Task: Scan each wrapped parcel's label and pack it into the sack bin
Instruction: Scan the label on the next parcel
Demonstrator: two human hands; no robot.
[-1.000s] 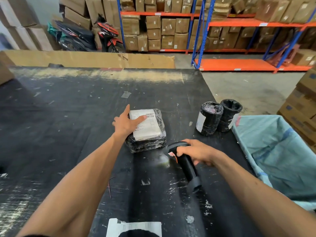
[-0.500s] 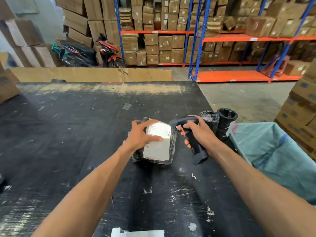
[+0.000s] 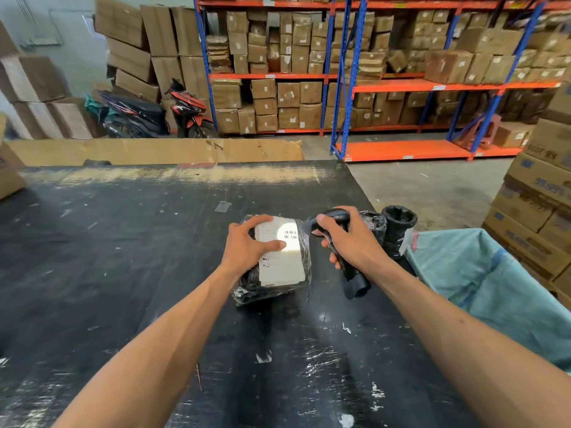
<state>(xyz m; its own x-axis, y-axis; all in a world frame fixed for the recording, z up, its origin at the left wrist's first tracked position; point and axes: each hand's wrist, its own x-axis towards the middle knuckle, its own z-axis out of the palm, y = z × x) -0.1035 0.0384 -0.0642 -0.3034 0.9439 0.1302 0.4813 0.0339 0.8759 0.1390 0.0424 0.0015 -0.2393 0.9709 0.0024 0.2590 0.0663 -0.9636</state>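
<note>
Left hand (image 3: 247,246) fingers clamp wrapped parcel (image 3: 275,261) on desk (image 3: 123,257), right hand (image 3: 349,239) at its 3 o'clock grips scanner (image 3: 346,267) aimed at label (image 3: 282,257).

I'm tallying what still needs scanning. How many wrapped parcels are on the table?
3. A flat one under the left hand; two upright rolls by the sack, one behind the right hand, one beside it. More may sit out of view.

A scuffed black table (image 3: 123,257) is set on a grey concrete floor (image 3: 432,186). Blue-and-orange racks (image 3: 340,76) are filled with cardboard boxes (image 3: 289,94). A motorbike (image 3: 185,111) is parked beside a pale wall (image 3: 71,29).
</note>
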